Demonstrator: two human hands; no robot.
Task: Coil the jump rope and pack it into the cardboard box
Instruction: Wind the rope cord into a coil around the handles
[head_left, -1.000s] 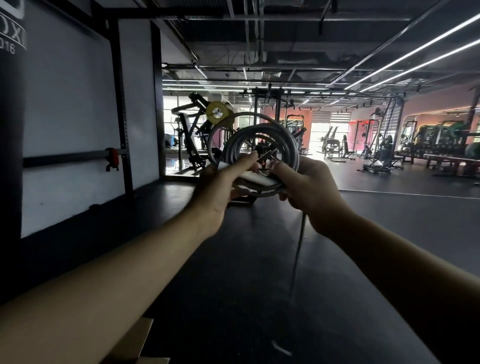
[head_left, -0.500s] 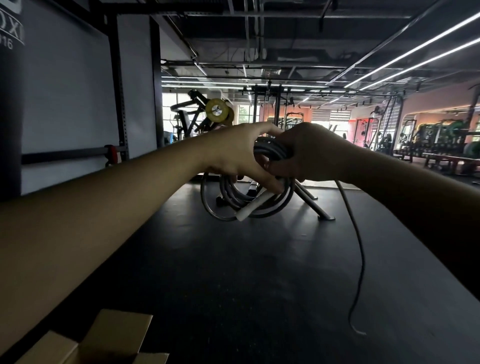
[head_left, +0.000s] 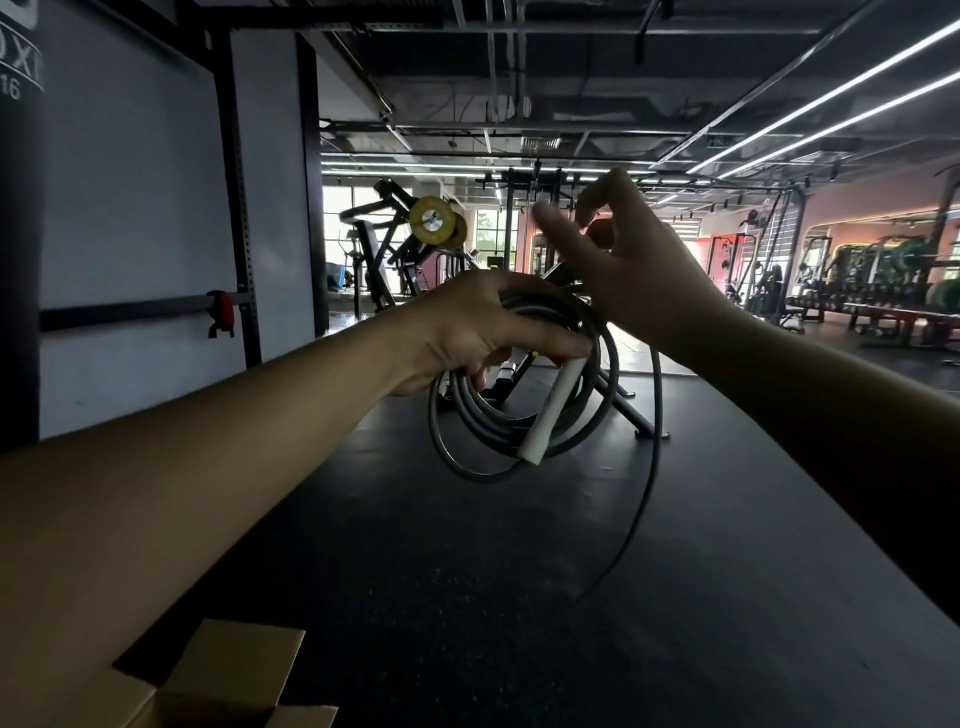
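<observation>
The grey jump rope (head_left: 519, 441) hangs as a coil of several loops in front of me, with one white handle (head_left: 550, 410) slanting down across it. My left hand (head_left: 478, 332) grips the top of the coil. My right hand (head_left: 628, 260) is raised just above and to the right of the coil, its fingers curled and its thumb pointing left. A loose tail of rope (head_left: 644, 467) drops from behind my right wrist toward the floor; whether that hand holds it is hidden. The cardboard box (head_left: 234, 675) shows its open flaps at the bottom left.
Black rubber gym floor (head_left: 519, 597) stretches ahead. A metal frame stand (head_left: 623, 410) sits behind the coil. A white wall with a black rack upright (head_left: 239, 234) and a bar runs along the left. Weight machines (head_left: 415, 239) and benches fill the back.
My right hand has let go of the coil and lifted up to the right. The left hand keeps the coil, which hangs lower, and the view has tilted down, showing more of the box.
</observation>
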